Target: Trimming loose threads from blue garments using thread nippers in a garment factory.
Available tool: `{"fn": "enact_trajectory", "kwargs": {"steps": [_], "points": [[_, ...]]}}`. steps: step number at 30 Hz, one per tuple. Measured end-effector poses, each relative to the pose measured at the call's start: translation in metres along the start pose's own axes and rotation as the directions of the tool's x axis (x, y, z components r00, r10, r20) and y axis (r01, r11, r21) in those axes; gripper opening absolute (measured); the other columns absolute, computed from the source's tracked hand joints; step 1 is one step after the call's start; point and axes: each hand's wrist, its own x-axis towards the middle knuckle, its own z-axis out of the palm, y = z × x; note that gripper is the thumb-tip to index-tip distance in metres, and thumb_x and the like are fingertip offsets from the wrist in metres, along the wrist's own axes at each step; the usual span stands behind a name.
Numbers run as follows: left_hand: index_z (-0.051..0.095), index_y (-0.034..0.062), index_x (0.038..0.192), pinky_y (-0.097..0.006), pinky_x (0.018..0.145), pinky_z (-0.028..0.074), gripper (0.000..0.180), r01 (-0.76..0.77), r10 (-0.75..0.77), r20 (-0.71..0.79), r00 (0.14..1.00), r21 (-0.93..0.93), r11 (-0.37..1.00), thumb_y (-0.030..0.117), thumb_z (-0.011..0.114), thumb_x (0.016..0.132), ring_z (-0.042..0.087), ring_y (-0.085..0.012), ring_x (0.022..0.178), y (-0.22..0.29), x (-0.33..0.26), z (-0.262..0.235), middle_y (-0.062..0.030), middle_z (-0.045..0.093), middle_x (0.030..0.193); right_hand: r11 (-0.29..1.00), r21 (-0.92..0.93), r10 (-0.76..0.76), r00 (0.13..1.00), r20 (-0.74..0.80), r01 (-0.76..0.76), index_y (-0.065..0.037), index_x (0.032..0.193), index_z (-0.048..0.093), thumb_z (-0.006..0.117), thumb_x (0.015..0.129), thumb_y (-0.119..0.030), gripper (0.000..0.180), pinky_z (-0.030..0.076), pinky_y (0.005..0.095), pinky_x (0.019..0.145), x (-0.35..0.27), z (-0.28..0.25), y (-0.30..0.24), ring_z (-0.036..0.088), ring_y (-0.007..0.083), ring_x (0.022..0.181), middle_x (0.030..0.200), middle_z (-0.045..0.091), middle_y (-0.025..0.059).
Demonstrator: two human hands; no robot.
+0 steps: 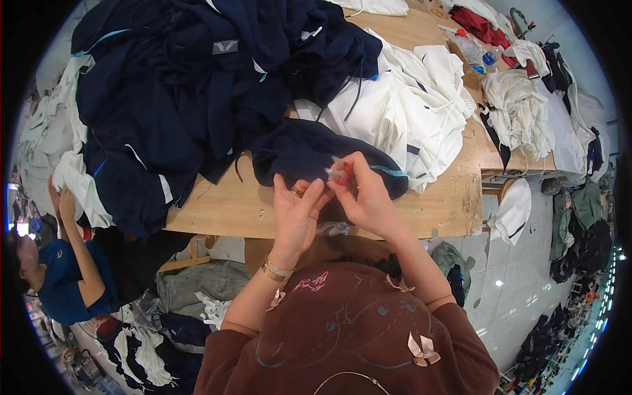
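Note:
A navy garment [289, 148] with a light blue stripe lies at the front edge of the wooden table, before me. My left hand [296, 209] is closed at its near edge, thumb and fingers pinching the navy cloth. Close beside it, my right hand [363, 197] is closed around small red-handled thread snips [340, 174]. Their two pale tips stand apart and point up and left over the garment. Fingers hide most of the handle and the bit of cloth between my hands.
A large heap of navy garments [164, 85] covers the table's left and back. White garments [421, 99] lie to the right on the wooden table [230, 207]. Farther right are a white cloth bundle [517, 108] and a plastic bottle [469, 47]. Another person [72, 276] works at the left.

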Motion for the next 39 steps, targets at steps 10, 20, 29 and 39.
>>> {"fn": "enact_trajectory", "kwargs": {"steps": [10,20,29,39], "points": [[0.028,0.0098,0.118,-0.04,0.088,0.051,0.042,0.178,-0.184,-0.014,0.983,-0.201,0.963,0.002,0.055,0.087,0.059,-0.0135,0.087,0.008,0.005,0.001,-0.0026,0.054,0.092,0.941,0.332,0.087,0.995,-0.057,-0.064,-0.002,0.091,0.04,0.055,0.084,0.001,0.016,0.042,0.023,0.063,0.002,-0.002,0.002,0.047,0.01,0.069,0.079,0.051,0.0044],[0.032,0.0112,0.116,-0.044,0.091,0.048,0.037,0.15,-0.162,-0.045,0.986,-0.198,0.969,0.003,0.055,0.088,0.058,-0.015,0.091,0.008,0.005,0.004,-0.0049,0.056,0.099,0.965,0.258,0.065,0.994,-0.089,-0.04,-0.002,0.095,0.042,0.056,0.083,0.001,0.019,0.042,0.0236,0.064,0.003,0.0,0.002,0.051,0.011,0.072,0.079,0.052,0.006],[0.039,0.0087,0.11,-0.047,0.094,0.046,0.027,0.173,-0.206,-0.048,0.977,-0.378,0.91,0.003,0.053,0.089,0.058,-0.0142,0.092,0.015,0.008,0.005,-0.0027,0.056,0.101,0.967,0.168,0.212,0.971,-0.111,-0.192,-0.001,0.082,0.048,0.063,0.085,-0.021,0.025,0.035,0.0236,0.05,-0.011,-0.009,-0.001,0.04,0.0081,0.055,0.06,0.044,0.0022],[0.038,0.0103,0.112,-0.042,0.091,0.047,0.029,0.146,-0.17,-0.052,0.984,-0.305,0.941,0.004,0.053,0.089,0.056,-0.0194,0.102,0.014,0.007,0.007,-0.0055,0.055,0.107,0.956,-0.292,-0.041,0.996,-0.082,0.015,-0.002,0.072,0.049,0.066,0.08,-0.024,0.028,0.039,0.0333,0.048,-0.017,-0.003,-0.001,0.051,0.0286,0.053,0.062,0.05,0.0122]]}}
